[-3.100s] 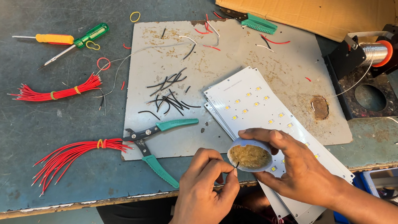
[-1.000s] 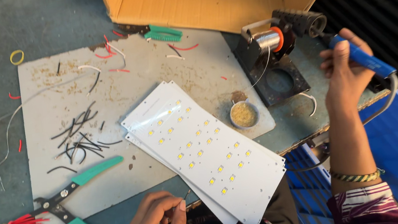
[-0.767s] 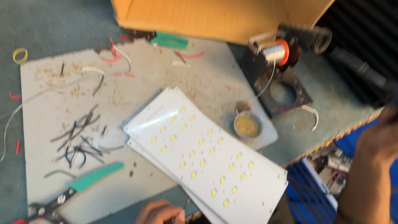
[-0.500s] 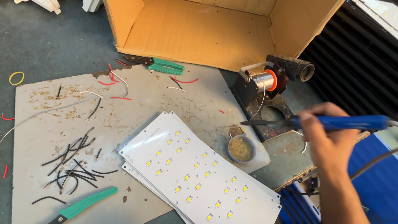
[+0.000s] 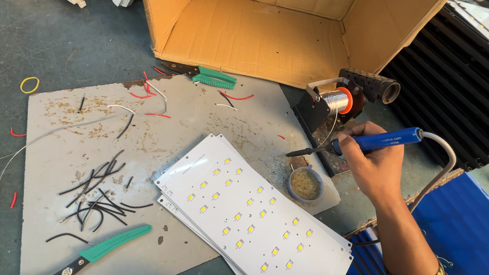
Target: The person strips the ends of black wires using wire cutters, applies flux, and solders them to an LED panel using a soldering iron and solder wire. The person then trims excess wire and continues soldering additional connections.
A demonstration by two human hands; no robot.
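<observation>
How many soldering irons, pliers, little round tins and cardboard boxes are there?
Soldering iron: 1
Pliers: 1
Round tin: 1
Cardboard box: 1
Total: 4

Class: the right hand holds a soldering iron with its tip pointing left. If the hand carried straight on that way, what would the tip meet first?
The right hand aims the soldering iron leftward over the grey mat. The way looks free at first; further along lie loose black wire pieces, though the tip's height is unclear.
</observation>
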